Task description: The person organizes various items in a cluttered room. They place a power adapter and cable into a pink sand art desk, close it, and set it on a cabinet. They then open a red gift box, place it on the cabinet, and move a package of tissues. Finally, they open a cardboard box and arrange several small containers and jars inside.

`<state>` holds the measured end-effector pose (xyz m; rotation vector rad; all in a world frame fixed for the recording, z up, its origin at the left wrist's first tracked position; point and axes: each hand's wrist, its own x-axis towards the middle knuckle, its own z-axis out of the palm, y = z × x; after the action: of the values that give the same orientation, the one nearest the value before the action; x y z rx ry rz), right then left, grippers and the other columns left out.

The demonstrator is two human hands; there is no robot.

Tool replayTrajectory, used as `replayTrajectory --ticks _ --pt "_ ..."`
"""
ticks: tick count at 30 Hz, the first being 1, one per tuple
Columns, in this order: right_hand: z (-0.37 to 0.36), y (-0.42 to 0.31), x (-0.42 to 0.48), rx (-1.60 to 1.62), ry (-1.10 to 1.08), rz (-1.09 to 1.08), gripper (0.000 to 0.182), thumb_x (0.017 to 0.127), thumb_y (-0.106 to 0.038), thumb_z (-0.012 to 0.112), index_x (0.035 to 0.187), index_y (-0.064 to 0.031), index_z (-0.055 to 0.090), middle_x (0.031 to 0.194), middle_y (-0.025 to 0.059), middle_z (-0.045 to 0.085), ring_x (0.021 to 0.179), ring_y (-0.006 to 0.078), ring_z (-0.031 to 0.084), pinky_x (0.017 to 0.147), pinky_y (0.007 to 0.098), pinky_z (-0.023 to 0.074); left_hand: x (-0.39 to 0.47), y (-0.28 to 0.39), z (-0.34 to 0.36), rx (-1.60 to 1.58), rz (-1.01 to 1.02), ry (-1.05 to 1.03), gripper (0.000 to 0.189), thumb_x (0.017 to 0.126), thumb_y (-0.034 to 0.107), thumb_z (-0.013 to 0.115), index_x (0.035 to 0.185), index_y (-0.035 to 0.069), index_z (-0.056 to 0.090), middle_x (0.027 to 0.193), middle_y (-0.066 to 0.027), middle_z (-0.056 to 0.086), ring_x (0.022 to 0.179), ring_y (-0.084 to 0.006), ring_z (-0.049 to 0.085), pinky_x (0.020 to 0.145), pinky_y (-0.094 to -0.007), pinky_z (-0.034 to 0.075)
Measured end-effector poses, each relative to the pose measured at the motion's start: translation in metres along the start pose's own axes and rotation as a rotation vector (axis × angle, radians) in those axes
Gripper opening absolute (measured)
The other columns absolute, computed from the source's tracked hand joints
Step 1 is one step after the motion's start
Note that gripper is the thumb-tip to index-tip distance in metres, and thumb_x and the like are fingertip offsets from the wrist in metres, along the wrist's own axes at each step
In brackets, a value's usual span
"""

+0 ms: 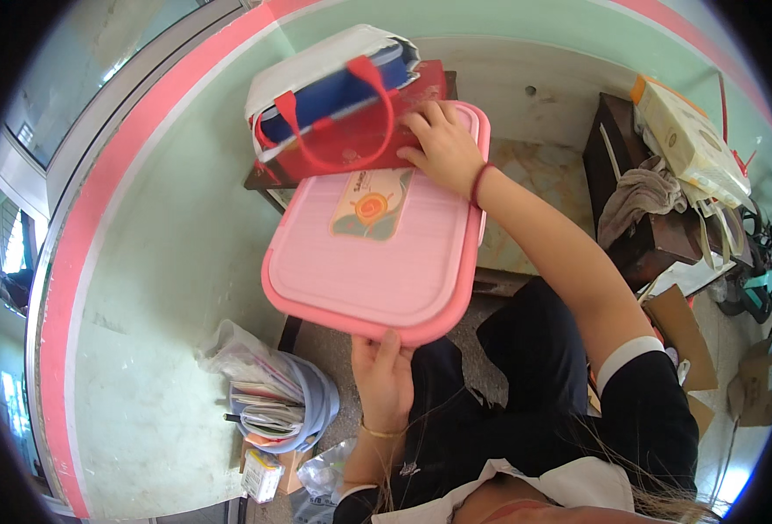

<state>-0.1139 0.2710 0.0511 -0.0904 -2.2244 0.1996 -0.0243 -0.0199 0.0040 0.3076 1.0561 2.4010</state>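
Observation:
A pink plastic storage box with a lid [366, 275] is in front of me, a patterned label on its lid. My left hand [384, 373] grips the box's near edge, its thumb on the rim and its fingers hidden beneath. Over the far right part of the lid lies my right hand [441, 147], fingers spread and bent, the fingertips beside a red box [425, 85]; whether they press on the red box is unclear. On the red box rests a white and blue bag [333, 85] with red handles, one handle looping down towards the pink lid.
A blue bin [320, 399] full of papers and plastic stands by the wall at lower left, small boxes [263, 475] beside it. At right, a dark wooden cabinet [621, 144] bears a grey cloth [641, 196] and a cream bag [687, 137]. Opened cardboard [683, 334] lies below.

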Motion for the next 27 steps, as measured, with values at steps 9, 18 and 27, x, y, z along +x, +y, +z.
replayTrajectory --ticks 9,18,27 --pt "0.006 0.077 0.008 -0.109 -0.539 0.584 0.087 0.081 -0.054 0.061 0.149 -0.0155 0.021 0.147 0.0245 0.031 0.135 0.0381 0.033 0.107 0.0491 0.0304 -0.071 0.033 -0.026 0.083 0.064 0.104 0.042 0.085 -0.001 0.055 0.125 -0.003 0.044 0.124 -0.0143 0.053 0.117 -0.0244 0.051 0.101 -0.0405 0.041" --pt "-0.131 0.116 -0.079 0.505 -0.642 0.835 0.053 0.084 -0.043 0.065 0.098 0.0082 0.066 0.091 0.0129 0.068 0.082 0.0166 0.063 0.075 0.0320 0.0511 -0.112 0.052 -0.023 0.118 -0.057 0.017 0.052 0.083 0.008 0.063 0.127 -0.008 0.042 0.124 -0.0170 0.054 0.112 -0.0256 0.056 0.100 -0.0379 0.043" --pt "-0.279 0.166 -0.192 0.538 -0.433 0.966 0.039 0.093 -0.028 0.054 0.109 0.0066 0.063 0.099 0.0102 0.067 0.079 0.0162 0.064 0.077 0.0308 0.0519 0.012 0.004 0.011 -0.113 -0.637 -0.210 0.038 0.094 0.014 0.049 0.128 -0.004 0.046 0.124 -0.0144 0.057 0.113 -0.0238 0.057 0.096 -0.0386 0.047"
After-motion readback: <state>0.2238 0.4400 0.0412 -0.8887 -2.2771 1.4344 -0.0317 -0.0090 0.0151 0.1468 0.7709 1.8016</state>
